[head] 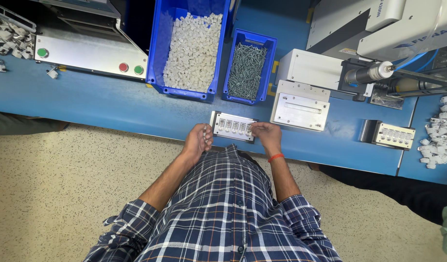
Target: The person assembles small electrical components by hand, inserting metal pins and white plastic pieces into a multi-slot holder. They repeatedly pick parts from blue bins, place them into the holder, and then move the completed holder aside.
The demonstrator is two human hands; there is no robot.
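Apparently right hand (265, 131) touches fixture (233, 126); left hand (199, 140) cupped.

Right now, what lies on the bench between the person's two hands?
In the head view, a small metal jig holding a row of white parts lies between the left hand and the right hand; the right fingertips touch its end.

A screw bin (248, 65) is set just right of the large blue bin (160, 53) of white parts. A control box (90, 54) is seen to its left, a metal block (301, 106) further right.
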